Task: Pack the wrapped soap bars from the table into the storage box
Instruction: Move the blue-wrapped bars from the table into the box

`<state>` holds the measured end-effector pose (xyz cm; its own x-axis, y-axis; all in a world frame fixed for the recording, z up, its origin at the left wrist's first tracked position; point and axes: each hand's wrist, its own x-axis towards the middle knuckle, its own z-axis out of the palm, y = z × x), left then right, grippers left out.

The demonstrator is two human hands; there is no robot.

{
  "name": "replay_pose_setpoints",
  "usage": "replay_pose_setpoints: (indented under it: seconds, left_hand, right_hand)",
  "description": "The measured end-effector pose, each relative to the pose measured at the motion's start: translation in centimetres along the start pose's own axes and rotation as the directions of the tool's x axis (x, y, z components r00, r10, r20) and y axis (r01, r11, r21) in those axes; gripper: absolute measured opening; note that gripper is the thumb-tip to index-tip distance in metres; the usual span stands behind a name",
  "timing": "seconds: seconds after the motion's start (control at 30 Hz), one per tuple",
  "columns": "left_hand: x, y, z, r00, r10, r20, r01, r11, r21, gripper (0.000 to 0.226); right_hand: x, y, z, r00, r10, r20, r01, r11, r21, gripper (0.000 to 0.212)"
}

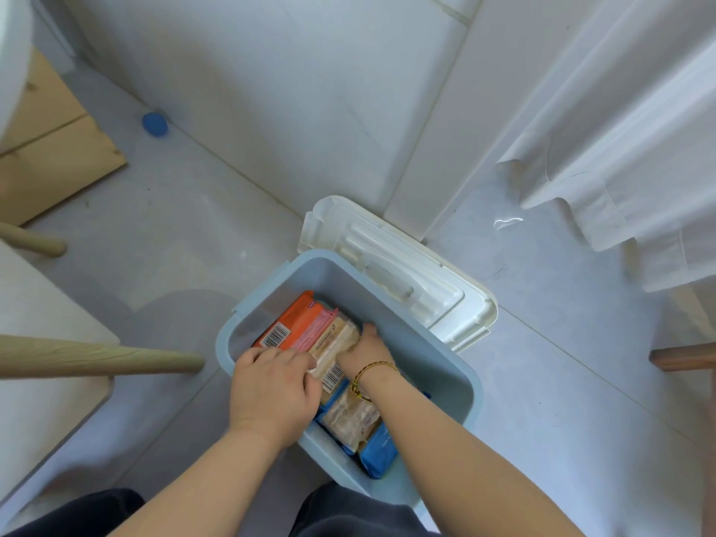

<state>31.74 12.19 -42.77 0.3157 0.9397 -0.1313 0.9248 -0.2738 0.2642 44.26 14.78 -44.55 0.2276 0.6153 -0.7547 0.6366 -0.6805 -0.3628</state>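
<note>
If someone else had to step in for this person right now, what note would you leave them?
Left hand and right hand: both inside the blue storage box, pressing a clear-wrapped soap bar into a row.
Already in the box: an orange-wrapped bar, a pink one, more clear and blue-wrapped bars nearer the person.
White lid: off, leaning behind the box.
Left: seat this bar; no table bars are visible, so check.

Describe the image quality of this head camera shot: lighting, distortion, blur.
Head view: soft, even daylight with faint shadows on the floor; wide-angle bending curves the table leg and wall edges; the left hand and right hand in the blue storage box look slightly soft, soap print unreadable.
</note>
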Motion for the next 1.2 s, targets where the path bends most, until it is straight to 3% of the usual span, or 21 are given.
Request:
replay_pose_setpoints:
  seconds: [0.2,0.3,0.37,0.43,0.6,0.73,0.87,1.03,1.13,1.2]
  left_hand:
    - [0.0,0.1,0.0,1.000,-0.001,0.031,0.000,1.000,0.025,0.037]
    - [0.0,-0.1,0.2,1.000,0.004,0.007,-0.004,1.000,0.022,0.037]
    - [-0.1,-0.1,0.2,1.000,0.005,0.000,-0.005,1.000,0.021,0.037]
    - [0.0,-0.2,0.2,1.000,0.019,-0.010,-0.019,1.000,0.023,0.037]
    - [-0.1,-0.4,0.1,0.999,-0.017,0.034,0.018,0.999,-0.034,0.037]
    - [-0.1,-0.2,-1.6,0.992,-0.066,0.109,0.079,0.990,-0.119,0.041]
    - [-0.2,0.3,-5.7,0.947,-0.178,0.268,0.249,0.933,-0.260,0.038]
    - [-2.9,1.6,-13.5,0.970,-0.183,0.163,0.223,0.933,-0.282,0.034]
    - [-6.0,1.6,-18.7,0.977,-0.209,0.050,0.214,0.921,-0.327,0.033]
    - [-8.7,1.0,-22.1,0.978,-0.204,-0.040,0.177,0.918,-0.354,0.032]
  right_hand:
    - [-0.3,0.0,-0.4,0.987,-0.070,0.144,0.103,0.967,-0.235,0.027]
    - [-0.5,-1.1,-1.3,0.992,-0.107,0.072,0.125,0.934,-0.333,0.035]
    - [-0.5,-2.1,-1.2,0.976,-0.219,-0.019,0.205,0.939,-0.278,0.042]
    - [-0.4,-3.0,-0.7,0.953,-0.301,0.015,0.299,0.935,-0.189,0.040]
    - [-0.4,-3.5,-0.9,0.941,-0.288,0.179,0.311,0.943,-0.116,0.031]
    - [-2.6,-4.1,-3.0,0.934,-0.325,0.146,0.345,0.928,-0.141,0.038]
    - [-6.3,-4.3,-6.6,0.918,-0.384,0.097,0.395,0.903,-0.167,0.042]
    - [-12.4,-6.3,-11.1,0.883,-0.470,-0.010,0.464,0.874,-0.144,0.025]
    - [-16.9,-8.6,-12.2,0.818,-0.573,-0.061,0.569,0.819,-0.072,0.042]
    - [-20.0,-10.8,-12.1,0.769,-0.635,-0.072,0.631,0.772,-0.071,0.041]
